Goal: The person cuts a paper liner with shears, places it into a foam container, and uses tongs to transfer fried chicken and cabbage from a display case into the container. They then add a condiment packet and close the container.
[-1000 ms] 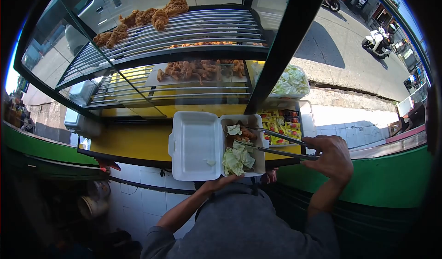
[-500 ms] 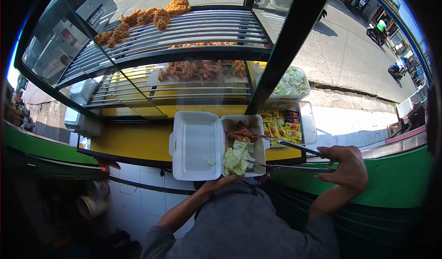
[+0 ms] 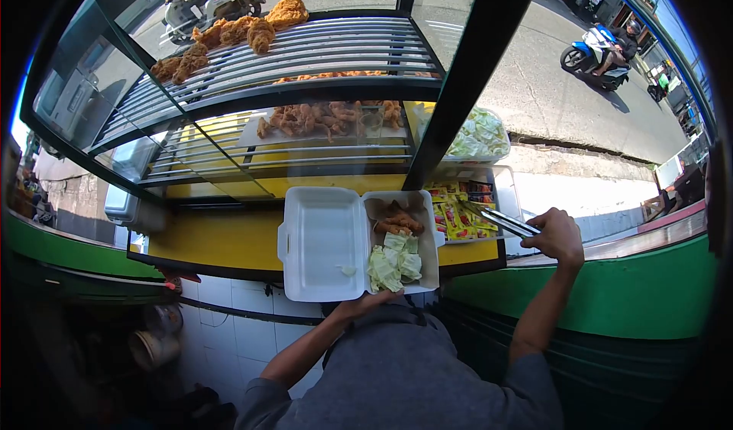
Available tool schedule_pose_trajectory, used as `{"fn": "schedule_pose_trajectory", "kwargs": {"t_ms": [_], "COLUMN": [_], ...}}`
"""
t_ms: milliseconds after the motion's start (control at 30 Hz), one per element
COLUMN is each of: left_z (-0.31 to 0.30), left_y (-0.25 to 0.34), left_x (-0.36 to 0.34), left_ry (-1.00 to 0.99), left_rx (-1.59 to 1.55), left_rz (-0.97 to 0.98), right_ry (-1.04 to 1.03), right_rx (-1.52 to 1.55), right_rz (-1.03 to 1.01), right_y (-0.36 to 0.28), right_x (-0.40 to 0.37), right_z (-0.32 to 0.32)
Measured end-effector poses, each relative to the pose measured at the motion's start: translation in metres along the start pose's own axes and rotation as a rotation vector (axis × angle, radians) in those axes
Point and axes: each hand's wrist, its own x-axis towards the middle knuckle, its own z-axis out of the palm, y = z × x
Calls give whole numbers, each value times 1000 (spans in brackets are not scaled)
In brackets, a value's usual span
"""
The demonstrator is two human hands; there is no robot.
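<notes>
white foam, smooth and matt, forms the hinged box (image 3: 321, 239) that lies open over the near edge of the yellow worktop (image 3: 214, 235). its flat lid is spread to the left. the deeper right half carries ridged, browned fried pieces (image 3: 398, 221) at the far end and pale green, crinkled cabbage leaves (image 3: 393, 260) at the near end.

the left hand (image 3: 365, 303) holds the box from below at its near edge, fingers curled against the underside; only part of the hand shows. the right hand (image 3: 559, 236) is closed around the handle end of thin, shiny metal tongs (image 3: 500, 220), whose two long arms lie almost together. their tips reach over the right corner of the worktop, above a shallow tray (image 3: 510, 193) packed with glossy red and yellow sachets (image 3: 456, 212), just beside the box.

beyond the tray, at the far right corner, a clear container (image 3: 479, 136) is heaped with more pale cabbage. a black-framed glass case stands along the far edge. its top shelf (image 3: 336, 44) of parallel metal bars holds craggy golden fried chicken (image 3: 229, 31) toward the left end. the lower shelf carries a heap of smaller fried bits (image 3: 328, 117).
</notes>
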Motion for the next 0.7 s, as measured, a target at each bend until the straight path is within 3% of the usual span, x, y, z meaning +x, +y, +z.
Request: {"fn": "schedule_pose_trajectory", "kwargs": {"t_ms": [133,267,333,400,533,700], "left_z": [2,1,3,2,0,-4], "left_y": [7,12,22,13,4,10], "left_x": [-3,-6,-9,-7,-7,-14], "left_ry": [8,15,31,22,12,-1], "left_rx": [-25,6,32,10,-22,-16], "left_rz": [-37,-99,-157,-104,19,78], "right_ry": [35,69,-30,-149,-193,-262], "right_rx": [94,195,361,410,358,225], "right_rz": [-13,-260,-360,-421,-481,-745], "right_y": [-1,14,19,16,2,-31], "right_x": [-24,-58,-66,-74,-68,-55], "right_z": [-17,-35,-34,-38,-29,-11]}}
